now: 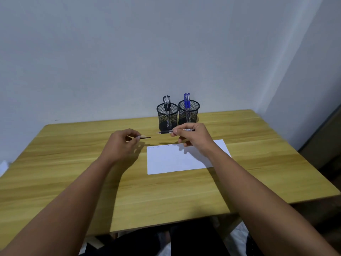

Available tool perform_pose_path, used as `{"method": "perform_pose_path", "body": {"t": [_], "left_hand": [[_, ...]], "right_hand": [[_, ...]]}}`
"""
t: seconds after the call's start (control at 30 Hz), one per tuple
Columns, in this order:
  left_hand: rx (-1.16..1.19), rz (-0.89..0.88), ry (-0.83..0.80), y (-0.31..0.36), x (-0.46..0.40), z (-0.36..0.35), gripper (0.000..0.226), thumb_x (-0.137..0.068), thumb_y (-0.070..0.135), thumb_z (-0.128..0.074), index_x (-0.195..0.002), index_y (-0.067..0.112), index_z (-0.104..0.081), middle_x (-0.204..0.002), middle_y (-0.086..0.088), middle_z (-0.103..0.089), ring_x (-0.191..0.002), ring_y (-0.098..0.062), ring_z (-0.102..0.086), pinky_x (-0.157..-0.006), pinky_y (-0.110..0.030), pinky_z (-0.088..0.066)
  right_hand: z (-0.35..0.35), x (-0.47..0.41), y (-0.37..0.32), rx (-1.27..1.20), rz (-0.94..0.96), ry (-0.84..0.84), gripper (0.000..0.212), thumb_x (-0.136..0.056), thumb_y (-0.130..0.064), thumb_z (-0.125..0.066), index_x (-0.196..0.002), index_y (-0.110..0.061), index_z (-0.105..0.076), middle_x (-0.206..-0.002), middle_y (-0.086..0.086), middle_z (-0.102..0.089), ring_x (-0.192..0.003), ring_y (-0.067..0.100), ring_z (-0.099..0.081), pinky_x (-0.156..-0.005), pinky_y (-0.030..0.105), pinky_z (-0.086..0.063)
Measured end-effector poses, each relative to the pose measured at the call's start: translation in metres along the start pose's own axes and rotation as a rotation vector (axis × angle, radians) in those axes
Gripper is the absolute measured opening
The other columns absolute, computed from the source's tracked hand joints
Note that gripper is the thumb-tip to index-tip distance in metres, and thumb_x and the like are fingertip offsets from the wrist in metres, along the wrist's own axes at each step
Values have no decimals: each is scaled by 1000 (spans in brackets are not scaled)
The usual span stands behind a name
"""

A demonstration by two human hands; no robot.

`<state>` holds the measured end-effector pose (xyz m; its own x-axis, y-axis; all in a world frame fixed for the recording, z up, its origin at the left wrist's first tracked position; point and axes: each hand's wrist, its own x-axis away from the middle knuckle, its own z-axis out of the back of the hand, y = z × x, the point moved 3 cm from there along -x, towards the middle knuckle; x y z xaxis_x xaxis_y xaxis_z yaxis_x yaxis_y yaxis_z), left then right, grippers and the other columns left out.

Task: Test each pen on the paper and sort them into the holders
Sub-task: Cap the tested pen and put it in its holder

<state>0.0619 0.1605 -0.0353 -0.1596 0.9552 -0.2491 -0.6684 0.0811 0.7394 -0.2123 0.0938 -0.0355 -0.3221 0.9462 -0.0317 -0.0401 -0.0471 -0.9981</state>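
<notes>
Two hands are hovering just in front of the holders [167,117]: right hand [191,135] is pinching an uncapped pen [165,132], left hand [122,143] is pinching its cap [144,137]. Paper [177,159], faint scribbles hard to read, is lying partly hidden beneath the right wrist on the worktop [73,163].

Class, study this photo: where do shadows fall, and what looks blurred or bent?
Head view: shadows of both hands fall on the table and paper; the cap in the left hand looks blurred; the table's edges bow with wide-angle distortion; writing on the paper is too faint to read.
</notes>
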Motion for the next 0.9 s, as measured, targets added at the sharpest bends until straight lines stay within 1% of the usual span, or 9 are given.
{"method": "perform_pose_path", "body": {"t": [0.1,0.2,0.37,0.53,0.63,0.7,0.73,0.8,0.9], "left_hand": [[55,-6,-16,11,-2,0,7,-93,18,-71,-94,24,-76,-90,10,-75,-76,-2,-66,-64,-13,-47],[68,-19,-52,17,-3,-2,8,-94,19,-71,-94,25,-76,-90,9,-75,-75,-1,-64,-61,-9,-44],[113,-57,-93,26,-4,-5,10,-93,15,-72,-96,22,-77,-88,6,-76,-75,-3,-64,-68,-11,-45],[144,-57,-119,34,-5,-9,9,-93,14,-71,-97,18,-78,-86,5,-77,-78,-7,-67,-73,-20,-50],[343,-14,-104,50,-5,-14,9,-96,9,-66,-96,9,-75,-78,1,-75,-70,-9,-65,-72,-22,-52],[490,-7,-71,69,-8,-17,12,-99,7,-62,-99,2,-73,-72,-3,-71,-66,-10,-63,-72,-23,-57],[503,-15,-67,76,-12,-17,13,-99,7,-61,-99,0,-72,-72,-6,-69,-66,-11,-63,-74,-25,-58],[444,-30,-129,86,-21,-15,14,-99,8,-61,-99,0,-72,-74,-9,-70,-68,-15,-63,-75,-31,-57],[298,-60,-194,95,-33,-13,13,-99,14,-63,-105,6,-72,-80,-13,-75,-65,-14,-65,-70,-34,-53]], "right_hand": [[-1,1,-5,-2,5,-10,13,-95,-16,-82,-104,-5,-83,-97,11,-85,-63,10,-67,-55,23,-54],[-2,2,-10,8,5,-10,14,-96,-14,-81,-104,-3,-82,-96,12,-84,-62,9,-66,-53,22,-53],[-2,5,-14,13,3,-17,11,-96,-10,-80,-101,-1,-81,-100,19,-83,-60,11,-63,-51,22,-51],[-3,6,-13,12,-11,-34,4,-96,-9,-81,-97,-6,-82,-93,11,-84,-60,10,-62,-51,22,-51],[-7,4,-10,-15,0,-42,6,-95,-5,-80,-94,-10,-82,-88,8,-83,-59,7,-61,-51,20,-50],[-9,3,-7,-111,17,-16,7,-96,-2,-78,-95,-8,-81,-86,9,-82,-59,7,-59,-51,18,-49],[-8,3,-6,-160,19,-3,7,-97,-2,-77,-96,-8,-81,-85,9,-82,-58,7,-59,-51,18,-48],[-5,4,-6,-150,4,-17,7,-97,-3,-76,-98,-9,-80,-87,8,-83,-61,8,-62,-54,19,-51],[2,0,-20,105,-19,-129,7,-96,-5,-79,-98,-12,-80,-95,15,-84,-75,14,-73,-61,18,-53]]}}
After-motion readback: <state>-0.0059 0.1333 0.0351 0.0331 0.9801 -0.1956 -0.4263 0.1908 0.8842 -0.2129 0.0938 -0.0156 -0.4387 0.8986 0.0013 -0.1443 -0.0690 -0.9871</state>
